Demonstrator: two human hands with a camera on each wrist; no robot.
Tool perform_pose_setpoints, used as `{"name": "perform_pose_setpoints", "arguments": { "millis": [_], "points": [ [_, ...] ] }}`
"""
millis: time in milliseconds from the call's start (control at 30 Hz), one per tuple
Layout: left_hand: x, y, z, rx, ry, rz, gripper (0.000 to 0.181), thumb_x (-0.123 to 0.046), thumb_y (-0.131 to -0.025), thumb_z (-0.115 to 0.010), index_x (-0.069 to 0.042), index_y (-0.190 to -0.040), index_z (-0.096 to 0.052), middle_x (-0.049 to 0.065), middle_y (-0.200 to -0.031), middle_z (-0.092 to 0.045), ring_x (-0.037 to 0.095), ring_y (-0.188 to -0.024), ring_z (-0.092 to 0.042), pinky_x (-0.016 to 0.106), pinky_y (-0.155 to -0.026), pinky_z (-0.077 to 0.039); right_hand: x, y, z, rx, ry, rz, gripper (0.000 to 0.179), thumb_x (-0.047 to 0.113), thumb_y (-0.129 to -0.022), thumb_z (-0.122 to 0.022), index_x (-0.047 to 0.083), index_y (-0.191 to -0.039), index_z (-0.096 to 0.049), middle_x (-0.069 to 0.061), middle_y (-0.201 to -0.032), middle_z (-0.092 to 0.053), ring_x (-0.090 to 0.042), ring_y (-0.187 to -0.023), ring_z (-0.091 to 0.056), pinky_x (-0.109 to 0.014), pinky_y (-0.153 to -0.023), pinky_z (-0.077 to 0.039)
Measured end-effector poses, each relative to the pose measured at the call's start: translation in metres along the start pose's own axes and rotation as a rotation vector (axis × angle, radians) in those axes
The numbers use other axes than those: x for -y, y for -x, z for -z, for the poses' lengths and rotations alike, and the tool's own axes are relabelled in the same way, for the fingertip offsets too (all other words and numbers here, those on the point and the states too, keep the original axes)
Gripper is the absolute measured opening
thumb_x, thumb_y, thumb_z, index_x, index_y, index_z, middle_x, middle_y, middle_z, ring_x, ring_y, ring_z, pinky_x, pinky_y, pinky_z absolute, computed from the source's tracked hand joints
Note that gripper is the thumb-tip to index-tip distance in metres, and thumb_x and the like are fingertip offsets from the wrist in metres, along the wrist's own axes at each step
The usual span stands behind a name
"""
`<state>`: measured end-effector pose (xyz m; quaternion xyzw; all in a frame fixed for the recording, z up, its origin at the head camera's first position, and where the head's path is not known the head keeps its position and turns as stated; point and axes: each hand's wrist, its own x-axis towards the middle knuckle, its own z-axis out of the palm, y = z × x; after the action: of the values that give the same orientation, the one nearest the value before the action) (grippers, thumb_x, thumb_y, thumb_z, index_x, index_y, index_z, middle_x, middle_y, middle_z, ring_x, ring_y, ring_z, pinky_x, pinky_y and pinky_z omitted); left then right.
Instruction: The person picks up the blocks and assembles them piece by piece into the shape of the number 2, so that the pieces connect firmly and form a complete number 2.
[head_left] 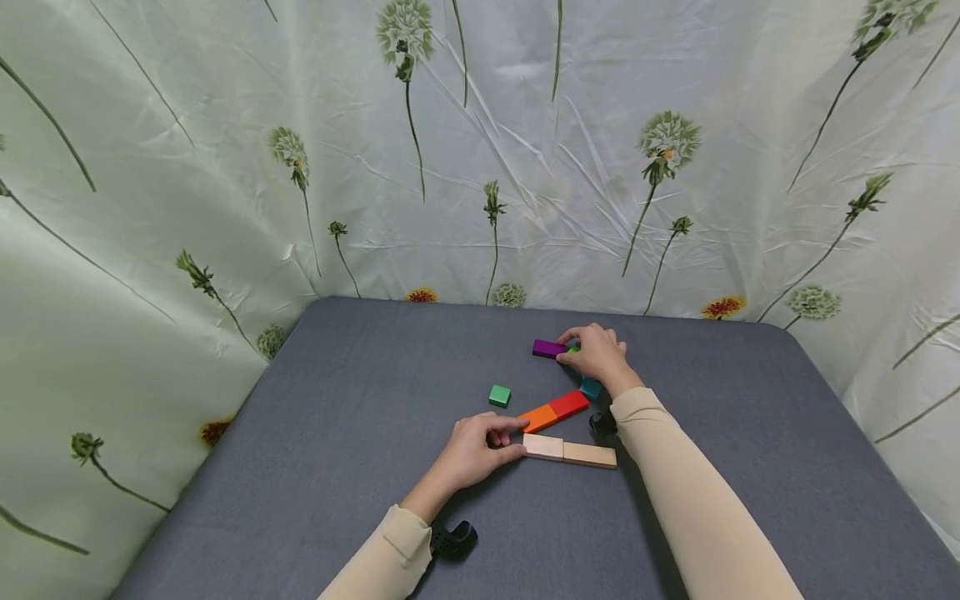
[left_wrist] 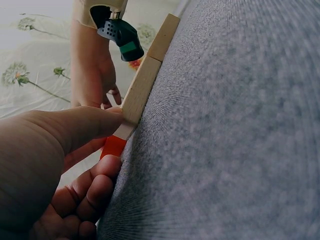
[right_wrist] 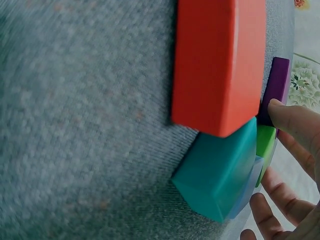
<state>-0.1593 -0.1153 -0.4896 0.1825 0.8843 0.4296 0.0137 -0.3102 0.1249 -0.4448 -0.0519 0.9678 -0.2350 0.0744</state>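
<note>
My right hand (head_left: 597, 354) pinches the right end of a purple block (head_left: 547, 348) at the far side of the table. Under that hand sits a lime green block (right_wrist: 265, 145), next to a light blue block (right_wrist: 246, 190) and a teal block (head_left: 591, 388). A red block (head_left: 569, 403) meets the teal one and lies end to end with an orange block (head_left: 537, 417). My left hand (head_left: 474, 450) touches the left end of a pale wooden block (head_left: 543, 447) with the thumb. Its index fingertip is by the orange block's end. A tan wooden block (head_left: 590, 455) continues the pale one.
A single green block (head_left: 499, 395) stands apart, left of the orange block. Black wrist cameras (head_left: 454, 542) hang below both sleeves. The grey table (head_left: 360, 400) ends at a flower-printed curtain (head_left: 465, 167) behind and at the sides.
</note>
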Motion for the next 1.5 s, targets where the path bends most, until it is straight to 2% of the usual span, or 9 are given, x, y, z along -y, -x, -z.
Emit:
{"name": "perform_pose_setpoints", "arguments": {
  "millis": [267,533,733,1067,1300,1500],
  "points": [
    [-0.001,0.000,0.000,-0.002,-0.010,-0.003,0.035,-0.022,-0.092,-0.087,-0.017,-0.126,-0.081,-0.009,-0.085,-0.065,0.001,-0.074,-0.053,0.022,-0.071,-0.043,-0.001,0.001,0.003,0.002,-0.001,0.000,0.035,0.031,-0.101,-0.077,0.017,-0.133,-0.075,-0.018,-0.142,-0.062,-0.046,-0.132,-0.045,-0.067,-0.108,-0.031],
    [-0.001,-0.001,0.000,0.000,-0.005,0.001,0.034,-0.022,-0.092,-0.087,-0.017,-0.126,-0.081,-0.009,-0.085,-0.065,0.001,-0.075,-0.053,0.022,-0.072,-0.043,0.002,0.004,0.008,0.006,0.023,0.026,0.043,0.031,-0.099,-0.079,0.017,-0.139,-0.071,-0.020,-0.144,-0.062,-0.045,-0.129,-0.047,-0.065,-0.105,-0.033],
    [-0.001,-0.001,0.001,-0.001,-0.006,0.000,0.034,-0.022,-0.092,-0.087,-0.017,-0.126,-0.081,-0.009,-0.085,-0.065,0.002,-0.075,-0.053,0.023,-0.072,-0.043,0.003,0.005,0.013,-0.007,0.000,0.042,0.038,0.033,-0.104,-0.073,0.016,-0.138,-0.072,-0.021,-0.145,-0.062,-0.045,-0.133,-0.045,-0.066,-0.106,-0.033],
    [0.000,-0.001,0.001,-0.005,-0.002,0.006,0.034,-0.022,-0.092,-0.087,-0.017,-0.126,-0.081,-0.009,-0.085,-0.065,0.001,-0.074,-0.052,0.022,-0.071,-0.043,0.008,0.005,0.019,-0.015,-0.013,0.086,0.036,0.033,-0.104,-0.072,0.016,-0.136,-0.073,-0.020,-0.146,-0.064,-0.047,-0.136,-0.049,-0.066,-0.106,-0.034],
    [0.001,0.000,0.000,-0.003,0.008,0.007,0.034,-0.022,-0.093,-0.087,-0.017,-0.126,-0.081,-0.008,-0.085,-0.065,0.001,-0.073,-0.052,0.022,-0.070,-0.043,0.017,0.008,0.017,0.003,-0.004,0.161,0.036,0.034,-0.103,-0.074,0.016,-0.134,-0.074,-0.019,-0.142,-0.065,-0.046,-0.134,-0.051,-0.067,-0.104,-0.036],
    [-0.001,0.000,0.000,-0.002,0.012,0.013,0.034,-0.022,-0.093,-0.087,-0.016,-0.126,-0.081,-0.008,-0.084,-0.065,0.001,-0.073,-0.052,0.022,-0.070,-0.043,0.028,0.014,0.013,0.017,0.014,0.240,0.034,0.032,-0.100,-0.078,0.014,-0.129,-0.077,-0.018,-0.133,-0.070,-0.042,-0.124,-0.059,-0.067,-0.101,-0.040]
  ]
}}
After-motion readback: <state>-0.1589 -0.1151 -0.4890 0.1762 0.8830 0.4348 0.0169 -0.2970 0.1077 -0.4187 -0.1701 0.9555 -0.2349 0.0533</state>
